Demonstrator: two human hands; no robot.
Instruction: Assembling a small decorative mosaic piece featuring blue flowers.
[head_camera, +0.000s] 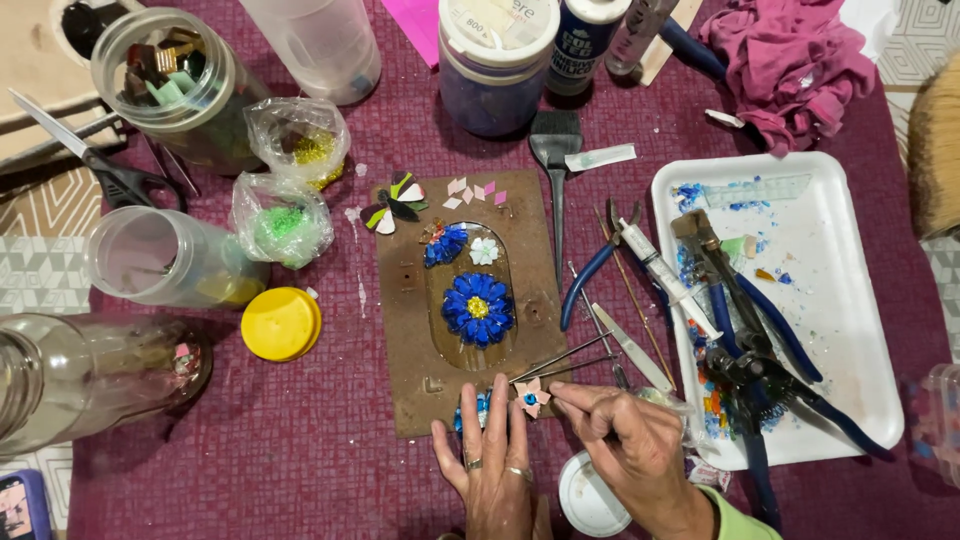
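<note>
- The left hand (492, 458) lies flat, fingers spread, on the near end of the brown board (466, 300), pinning it and holding nothing.
- The right hand (628, 443) is pinched around thin metal tweezers (560, 362); their tips reach toward a small pink flower (531, 397) on the board's near edge, just beside the left fingertips.
- That flower looks loose; I'd guess a nudge from the tweezers could slide it or scatter its petals.
- The big blue flower (478, 309) sits close above, and a slip might knock it.
- A clear jar (173, 85) holds mixed tile pieces.
- The white tray (840, 250) holds blue-handled pliers and glass chips.
- Two plastic bags (290, 180) hold gold and green bits.
</note>
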